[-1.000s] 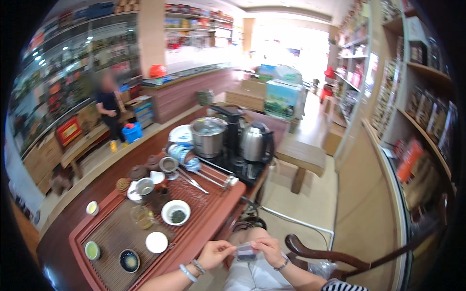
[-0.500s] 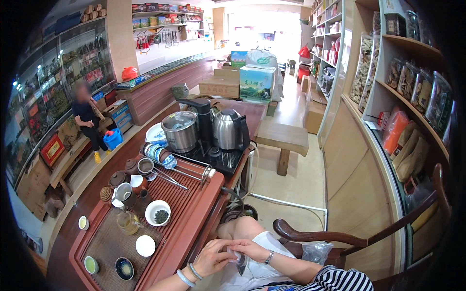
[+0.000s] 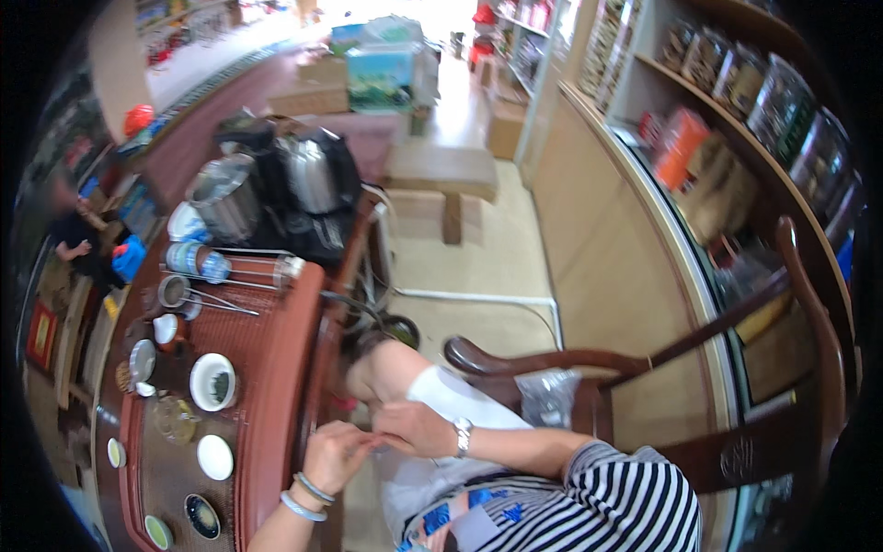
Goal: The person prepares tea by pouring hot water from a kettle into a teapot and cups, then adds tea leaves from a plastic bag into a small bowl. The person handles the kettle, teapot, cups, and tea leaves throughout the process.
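Note:
My left hand [image 3: 335, 454], with bracelets at its wrist, is closed in a pinch above my lap. My right hand [image 3: 412, 428], wearing a metal watch, meets it fingertip to fingertip, also pinched. Whatever sits between the fingers is small, pale and blurred; I cannot make out what it is. To the left is the wooden tea tray [image 3: 276, 354]. On it are a white bowl [image 3: 213, 383] with dark tea leaves, a white round lid or dish [image 3: 215, 457], a dark cup [image 3: 202, 516], a glass pitcher [image 3: 174, 419] and a cup of green liquid [image 3: 158, 532].
Behind the tray stand a steel kettle [image 3: 313, 172] and a steel pot [image 3: 223, 198]. A wooden bench [image 3: 441, 172] lies ahead. At my right, a dark wooden chair [image 3: 552, 362] holds a clear plastic bag [image 3: 545, 397], before shelves of jars [image 3: 785, 106]. A person [image 3: 78, 239] stands far left.
My view has swung right and down, so the tray and kettle sit further left. My hands stay together, fingertips still meeting; the picture is blurrier.

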`<state>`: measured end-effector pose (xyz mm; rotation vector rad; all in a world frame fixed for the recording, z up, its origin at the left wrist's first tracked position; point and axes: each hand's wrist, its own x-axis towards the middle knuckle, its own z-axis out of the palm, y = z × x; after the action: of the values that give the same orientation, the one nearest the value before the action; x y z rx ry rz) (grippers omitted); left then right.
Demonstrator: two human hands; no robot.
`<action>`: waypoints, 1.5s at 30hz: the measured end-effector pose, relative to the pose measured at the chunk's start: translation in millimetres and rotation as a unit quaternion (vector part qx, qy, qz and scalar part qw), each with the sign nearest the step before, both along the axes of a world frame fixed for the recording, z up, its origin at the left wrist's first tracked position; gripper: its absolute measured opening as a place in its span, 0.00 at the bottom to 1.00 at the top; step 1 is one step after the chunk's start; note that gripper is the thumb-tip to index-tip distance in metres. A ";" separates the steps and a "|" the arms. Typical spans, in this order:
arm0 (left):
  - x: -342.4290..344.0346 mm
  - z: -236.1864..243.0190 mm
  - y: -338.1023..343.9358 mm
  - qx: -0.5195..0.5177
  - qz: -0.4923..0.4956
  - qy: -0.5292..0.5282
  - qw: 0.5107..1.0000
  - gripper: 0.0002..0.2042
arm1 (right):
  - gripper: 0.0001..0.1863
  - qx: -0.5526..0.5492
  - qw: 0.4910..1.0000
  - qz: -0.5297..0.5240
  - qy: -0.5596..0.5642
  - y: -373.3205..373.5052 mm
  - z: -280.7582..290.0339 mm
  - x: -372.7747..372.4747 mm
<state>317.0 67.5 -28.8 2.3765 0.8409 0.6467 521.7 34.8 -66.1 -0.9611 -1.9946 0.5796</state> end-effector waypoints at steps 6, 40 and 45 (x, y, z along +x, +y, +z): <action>0.9 -3.9 2.5 -0.074 -0.008 0.039 0.996 0.04 | 0.07 -0.028 0.998 -0.048 0.022 -15.1 -4.5 25.0; -8.9 -21.6 -3.3 -0.078 -0.003 0.068 0.995 0.25 | 0.09 -0.047 0.859 -0.274 -0.431 -149.0 -45.5 240.4; -8.3 -8.5 -6.5 -0.215 0.053 -0.050 0.974 0.25 | 0.06 -0.127 0.875 -0.292 -0.365 -137.7 16.3 218.2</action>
<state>308.7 60.9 -37.2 1.9067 0.9590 0.5560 739.9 -102.9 -49.7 -2.0884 -2.0940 0.1256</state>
